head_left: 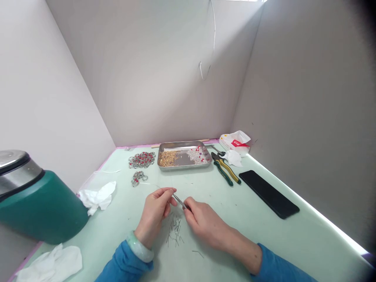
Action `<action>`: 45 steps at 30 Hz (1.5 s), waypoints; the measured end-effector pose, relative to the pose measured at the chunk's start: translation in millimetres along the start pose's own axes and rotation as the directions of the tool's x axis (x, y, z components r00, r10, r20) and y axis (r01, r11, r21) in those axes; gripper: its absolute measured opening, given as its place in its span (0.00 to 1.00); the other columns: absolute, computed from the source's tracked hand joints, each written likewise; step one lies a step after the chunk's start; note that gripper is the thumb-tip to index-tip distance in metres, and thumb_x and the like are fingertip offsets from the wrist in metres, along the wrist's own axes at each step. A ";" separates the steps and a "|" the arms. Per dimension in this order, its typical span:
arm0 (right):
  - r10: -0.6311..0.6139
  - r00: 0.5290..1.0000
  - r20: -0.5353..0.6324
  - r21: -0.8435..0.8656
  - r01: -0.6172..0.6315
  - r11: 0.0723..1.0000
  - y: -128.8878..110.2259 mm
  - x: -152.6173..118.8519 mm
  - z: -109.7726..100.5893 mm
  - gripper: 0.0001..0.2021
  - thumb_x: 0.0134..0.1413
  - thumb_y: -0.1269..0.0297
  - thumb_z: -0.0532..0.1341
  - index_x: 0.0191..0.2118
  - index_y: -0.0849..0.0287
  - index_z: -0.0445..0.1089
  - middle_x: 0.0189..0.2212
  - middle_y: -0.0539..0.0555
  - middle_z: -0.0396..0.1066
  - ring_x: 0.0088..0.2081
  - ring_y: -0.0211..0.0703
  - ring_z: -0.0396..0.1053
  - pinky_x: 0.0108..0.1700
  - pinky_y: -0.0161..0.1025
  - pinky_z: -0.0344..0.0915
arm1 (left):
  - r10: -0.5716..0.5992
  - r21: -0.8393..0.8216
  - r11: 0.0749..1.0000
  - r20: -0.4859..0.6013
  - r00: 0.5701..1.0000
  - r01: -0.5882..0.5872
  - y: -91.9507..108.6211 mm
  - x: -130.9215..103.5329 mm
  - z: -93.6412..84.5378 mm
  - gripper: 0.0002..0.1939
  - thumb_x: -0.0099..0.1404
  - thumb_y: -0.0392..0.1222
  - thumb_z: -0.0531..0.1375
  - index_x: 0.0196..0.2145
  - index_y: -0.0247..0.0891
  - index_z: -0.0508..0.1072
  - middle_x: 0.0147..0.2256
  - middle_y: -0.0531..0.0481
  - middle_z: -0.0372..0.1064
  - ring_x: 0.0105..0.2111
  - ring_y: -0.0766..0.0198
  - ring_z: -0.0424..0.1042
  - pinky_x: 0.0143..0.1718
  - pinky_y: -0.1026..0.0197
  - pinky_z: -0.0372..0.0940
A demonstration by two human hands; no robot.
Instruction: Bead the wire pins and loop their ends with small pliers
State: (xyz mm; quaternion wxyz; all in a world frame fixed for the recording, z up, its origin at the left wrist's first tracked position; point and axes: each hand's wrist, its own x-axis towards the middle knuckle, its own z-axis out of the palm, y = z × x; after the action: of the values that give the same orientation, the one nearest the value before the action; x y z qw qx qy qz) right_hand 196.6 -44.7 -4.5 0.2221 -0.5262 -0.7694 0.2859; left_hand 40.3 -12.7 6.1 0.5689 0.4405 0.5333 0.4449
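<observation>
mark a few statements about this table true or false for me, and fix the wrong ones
1. The right hand holds a slim metal tool. True.
2. The gold beads fill the right side of the metal tray. False: they lie on its left side.
3. A pale green bangle is on the left arm, by the blue sleeve. True.
4. The bunch of short wire pieces lies in the tray. False: it lies on the table, near the hands.
5. The green-and-yellow-handled pliers lie to the right of the tray. True.
</observation>
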 end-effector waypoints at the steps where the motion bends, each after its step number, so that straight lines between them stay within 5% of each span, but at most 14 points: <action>1: 0.003 1.000 -0.001 -0.009 -0.003 1.000 0.3 0.3 0.7 0.07 0.60 0.65 0.45 0.31 0.57 0.54 0.23 0.48 0.61 0.24 0.35 0.56 0.26 0.34 0.45 | -0.003 0.003 1.000 -0.004 1.000 0.003 0.1 0.1 0.5 0.15 0.56 0.46 0.59 0.35 0.31 0.72 0.19 0.53 0.66 0.12 0.77 0.48 0.13 0.70 0.42; 34: 0.024 0.999 0.048 0.243 -0.035 0.969 -6.0 -0.2 -3.0 0.07 0.60 0.66 0.45 0.30 0.57 0.53 0.22 0.46 0.63 0.24 0.35 0.58 0.26 0.34 0.46 | -0.049 -0.090 0.995 0.015 0.999 0.050 4.7 -0.9 1.1 0.14 0.55 0.46 0.59 0.35 0.33 0.70 0.19 0.52 0.68 0.11 0.77 0.50 0.11 0.71 0.39; 40: 0.038 0.996 -0.082 -0.057 -0.043 0.997 -2.9 -2.4 -9.1 0.07 0.59 0.65 0.46 0.32 0.57 0.56 0.26 0.49 0.64 0.26 0.38 0.59 0.28 0.36 0.48 | -0.021 -0.085 0.996 -0.016 1.000 0.020 6.3 -2.1 0.7 0.14 0.55 0.46 0.59 0.34 0.33 0.70 0.20 0.52 0.68 0.11 0.77 0.50 0.12 0.70 0.39; 45: 0.063 0.965 -0.256 -0.453 -0.177 0.874 16.8 1.4 -5.6 0.05 0.55 0.68 0.50 0.32 0.60 0.61 0.32 0.57 0.65 0.35 0.48 0.61 0.34 0.41 0.51 | -0.019 -0.021 1.000 0.025 0.999 0.020 6.9 -4.6 2.0 0.14 0.55 0.47 0.59 0.32 0.32 0.70 0.21 0.52 0.68 0.11 0.77 0.49 0.12 0.69 0.39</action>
State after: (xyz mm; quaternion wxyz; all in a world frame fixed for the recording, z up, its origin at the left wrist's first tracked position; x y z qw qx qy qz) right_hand 211.2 -37.5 -11.6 0.1580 -0.6411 -0.7500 0.0397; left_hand 41.9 -15.7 13.9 0.5845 0.4348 0.5255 0.4395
